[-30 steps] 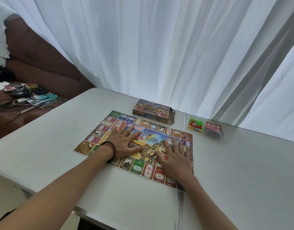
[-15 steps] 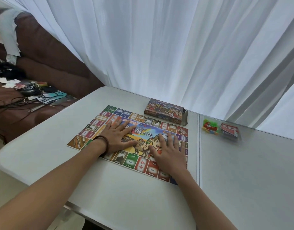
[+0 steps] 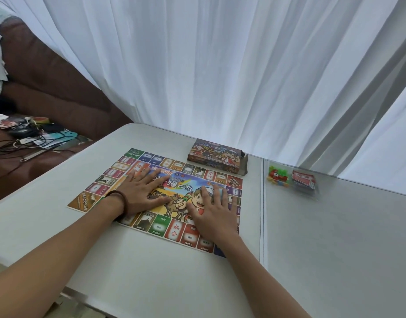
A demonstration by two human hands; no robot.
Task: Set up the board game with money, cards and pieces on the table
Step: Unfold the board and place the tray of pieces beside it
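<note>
The game board (image 3: pixel 174 230) lies on the table (image 3: pixel 151 283), left of its seam. The left hand (image 3: pixel 140 193) and right hand (image 3: pixel 212 214) are spread flat on it, gripping nothing. It is probably thin, light card (fold-prone), so lift it by an edge.

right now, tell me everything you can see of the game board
The game board is a thin, flat, card-like sheet lying open on the white table, skewed to its edge. Coloured squares with printed prices ring a cartoon picture of a boy and a camel. The left hand and right hand lie flat on its middle, fingers spread.
</note>
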